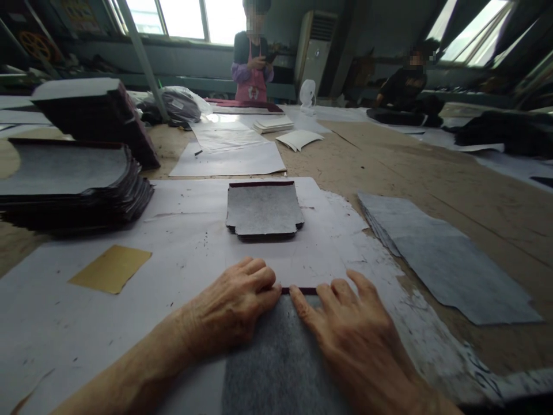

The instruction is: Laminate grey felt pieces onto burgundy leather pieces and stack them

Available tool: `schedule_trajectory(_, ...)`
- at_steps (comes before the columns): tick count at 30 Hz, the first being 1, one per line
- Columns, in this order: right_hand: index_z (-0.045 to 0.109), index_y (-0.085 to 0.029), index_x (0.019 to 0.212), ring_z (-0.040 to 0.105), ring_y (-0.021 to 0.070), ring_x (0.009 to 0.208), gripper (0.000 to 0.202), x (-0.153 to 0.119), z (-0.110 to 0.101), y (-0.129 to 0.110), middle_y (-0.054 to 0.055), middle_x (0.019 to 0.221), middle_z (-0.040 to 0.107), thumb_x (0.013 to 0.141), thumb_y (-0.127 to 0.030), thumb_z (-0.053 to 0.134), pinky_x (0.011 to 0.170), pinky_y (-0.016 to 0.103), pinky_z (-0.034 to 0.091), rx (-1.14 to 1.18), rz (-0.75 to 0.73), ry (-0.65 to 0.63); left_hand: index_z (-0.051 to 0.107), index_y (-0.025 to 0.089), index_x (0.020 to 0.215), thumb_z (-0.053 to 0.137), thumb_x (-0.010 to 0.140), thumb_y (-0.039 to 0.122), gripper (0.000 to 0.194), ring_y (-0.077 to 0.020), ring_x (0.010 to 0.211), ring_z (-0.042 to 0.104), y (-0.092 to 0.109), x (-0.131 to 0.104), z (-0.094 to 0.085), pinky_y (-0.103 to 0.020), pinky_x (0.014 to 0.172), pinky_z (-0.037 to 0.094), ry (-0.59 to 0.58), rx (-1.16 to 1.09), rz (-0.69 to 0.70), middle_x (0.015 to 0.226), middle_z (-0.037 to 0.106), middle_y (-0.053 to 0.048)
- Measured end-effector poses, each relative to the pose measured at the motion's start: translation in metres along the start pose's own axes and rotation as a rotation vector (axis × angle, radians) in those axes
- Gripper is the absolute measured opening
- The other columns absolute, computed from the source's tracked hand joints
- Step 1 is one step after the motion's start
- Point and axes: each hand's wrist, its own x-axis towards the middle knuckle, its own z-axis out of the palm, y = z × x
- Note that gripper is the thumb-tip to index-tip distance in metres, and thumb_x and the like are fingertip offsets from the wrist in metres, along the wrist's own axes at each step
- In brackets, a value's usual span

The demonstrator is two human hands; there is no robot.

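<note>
Grey felt-like board (pixel 276 363) lies nearest the camera, flat on the white paper sheet (pixel 181 242) that covers the table, and both hands rest on its far edge. The left hand (pixel 235 308) is curled, knuckles forward, its fingers bent down over the dark maroon strip (pixel 299 290) that runs along that edge; the right hand (pixel 345 323) lies flatter, fingers spread and pressing down just beside the left, fingertips almost meeting. Neither hand grips anything: both bear down on the board and its folded border.

Judged from this pose, the work in hand is pressing the maroon edge flat over the grey board. It would go best with even pressure worked outward from the middle toward each corner, the board kept from sliding on the paper, and the fold held tight to the edge so no wrinkle or bubble sets.

Beyond the hands sits a finished-looking grey piece (pixel 264 210) with a maroon rim and notched corners. To the left lies a mustard-yellow scrap (pixel 111 268), and farther left a stack of dark-edged boards (pixel 69 184). To the right, loose grey sheets (pixel 440 259) fan over the bare brown tabletop (pixel 389 161). At the far end a person in a pink apron (pixel 253 63) stands, and another person (pixel 406 86) sits low.
</note>
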Motion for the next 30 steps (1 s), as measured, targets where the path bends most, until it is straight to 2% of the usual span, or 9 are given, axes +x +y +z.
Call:
schedule_trajectory(2, 0.068, -0.013, 0.087, 0.052, 0.0254, 0.072, 0.027, 0.006, 0.001, -0.004, 0.011, 0.071, 0.058, 0.073, -0.006, 0.046, 0.074, 0.05, 0.045, -0.006, 0.012, 0.015, 0.058, 0.011, 0.095, 0.038, 0.076, 0.001, 0.029, -0.0175, 0.073, 0.04, 0.002, 0.001, 0.0, -0.034, 0.068, 0.041, 0.002, 0.013, 0.002, 0.082, 0.051, -0.006)
schedule_trajectory(4, 0.067, -0.011, 0.083, 0.052, 0.0235, 0.073, 0.026, 0.009, 0.006, -0.006, 0.011, 0.075, 0.059, 0.076, -0.004, 0.043, 0.067, 0.042, 0.048, 0.102, -0.021, 0.031, 0.058, 0.011, 0.088, 0.038, 0.076, 0.0, 0.026, -0.0174, 0.073, 0.041, 0.002, 0.001, -0.001, -0.034, 0.067, 0.041, 0.006, 0.011, -0.008, 0.08, 0.051, -0.006)
schedule_trajectory(6, 0.065, -0.008, 0.086, 0.051, 0.021, 0.073, 0.028, 0.009, 0.014, -0.006, 0.01, 0.077, 0.058, 0.08, -0.003, 0.038, 0.063, 0.035, 0.048, 0.252, -0.061, 0.046, 0.058, 0.012, 0.085, 0.038, 0.077, 0.0, 0.025, -0.0171, 0.074, 0.042, 0.001, 0.0, -0.002, -0.034, 0.069, 0.042, 0.01, -0.018, -0.033, 0.08, 0.051, -0.006)
schedule_trajectory(9, 0.063, -0.004, 0.094, 0.05, 0.0205, 0.074, 0.031, 0.006, 0.022, -0.003, 0.011, 0.077, 0.058, 0.085, -0.004, 0.034, 0.063, 0.034, 0.049, 0.351, -0.088, 0.089, 0.059, 0.013, 0.093, 0.038, 0.08, 0.001, 0.027, -0.0161, 0.076, 0.044, -0.003, -0.005, -0.005, -0.031, 0.071, 0.043, 0.01, -0.097, -0.071, 0.083, 0.052, -0.006)
schedule_trajectory(16, 0.063, -0.003, 0.098, 0.051, 0.0204, 0.068, 0.033, 0.002, 0.023, 0.001, 0.009, 0.075, 0.058, 0.084, -0.003, 0.033, 0.056, 0.034, 0.05, 0.32, -0.121, 0.147, 0.058, 0.014, 0.101, 0.04, 0.077, -0.001, 0.034, -0.0159, 0.076, 0.047, -0.012, -0.025, -0.012, -0.029, 0.065, 0.045, 0.092, -0.135, -0.084, 0.084, 0.054, -0.006)
schedule_trajectory(21, 0.06, -0.008, 0.108, 0.053, 0.0203, 0.069, 0.038, 0.002, 0.024, 0.001, 0.008, 0.078, 0.059, 0.084, -0.002, 0.032, 0.057, 0.034, 0.05, 0.294, -0.113, 0.106, 0.058, 0.011, 0.099, 0.037, 0.077, -0.001, 0.032, -0.0166, 0.072, 0.045, -0.008, -0.03, -0.009, -0.031, 0.063, 0.045, 0.165, -0.045, -0.054, 0.08, 0.054, -0.008)
schedule_trajectory(27, 0.059, -0.008, 0.11, 0.054, 0.0203, 0.067, 0.04, 0.006, 0.015, -0.003, 0.01, 0.078, 0.059, 0.079, 0.0, 0.035, 0.054, 0.033, 0.049, 0.194, -0.182, 0.023, 0.056, 0.009, 0.099, 0.037, 0.081, 0.003, 0.026, -0.0178, 0.073, 0.043, -0.006, -0.029, -0.007, -0.034, 0.065, 0.044, 0.111, 0.028, -0.043, 0.082, 0.053, -0.009)
schedule_trajectory(30, 0.063, -0.004, 0.101, 0.053, 0.022, 0.066, 0.039, 0.013, 0.011, -0.009, 0.013, 0.077, 0.06, 0.075, 0.001, 0.034, 0.053, 0.035, 0.048, 0.131, -0.203, 0.018, 0.056, 0.008, 0.098, 0.036, 0.083, 0.004, 0.025, -0.0179, 0.072, 0.042, -0.004, -0.028, -0.007, -0.034, 0.065, 0.043, 0.084, 0.043, -0.035, 0.081, 0.052, -0.008)
